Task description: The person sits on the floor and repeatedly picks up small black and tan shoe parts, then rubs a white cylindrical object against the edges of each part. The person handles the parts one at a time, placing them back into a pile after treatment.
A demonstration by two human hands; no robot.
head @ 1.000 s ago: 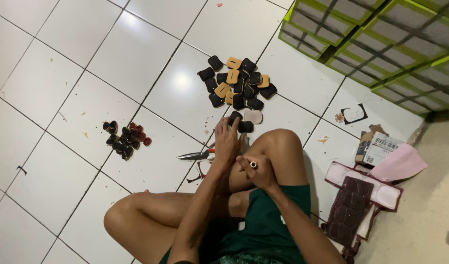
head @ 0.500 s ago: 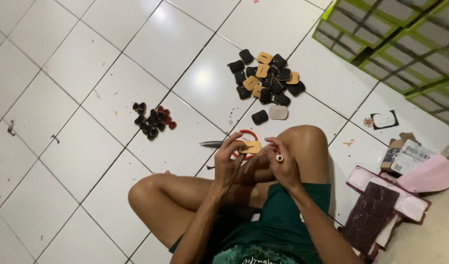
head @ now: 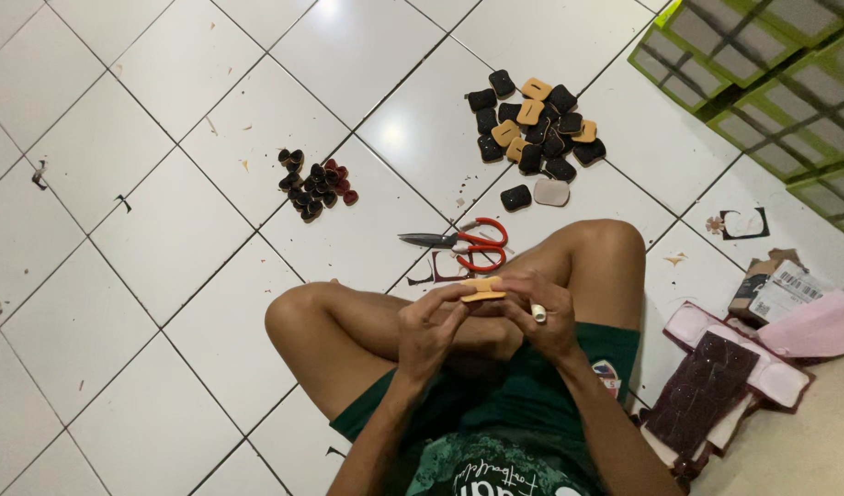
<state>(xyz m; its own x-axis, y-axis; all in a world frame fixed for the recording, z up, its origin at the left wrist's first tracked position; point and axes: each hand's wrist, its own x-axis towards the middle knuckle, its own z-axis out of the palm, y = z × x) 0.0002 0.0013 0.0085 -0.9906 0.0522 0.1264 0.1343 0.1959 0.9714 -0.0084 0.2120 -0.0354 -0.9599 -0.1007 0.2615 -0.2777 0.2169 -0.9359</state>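
fingers (head: pixel 445 303) of both hands pinch a small tan pad (head: pixel 482 289) above the crossed legs.

left hand (head: pixel 431 329) grips the tan pad's near end; right hand (head: pixel 539 317) closes on its other end and also holds a small white tube (head: pixel 538 312). red-handled scissors (head: pixel 463 245) lie on the floor just beyond the pad, a pile of black and tan pads (head: pixel 534 129) farther beyond, small dark scraps (head: pixel 313 182) well off to its left.
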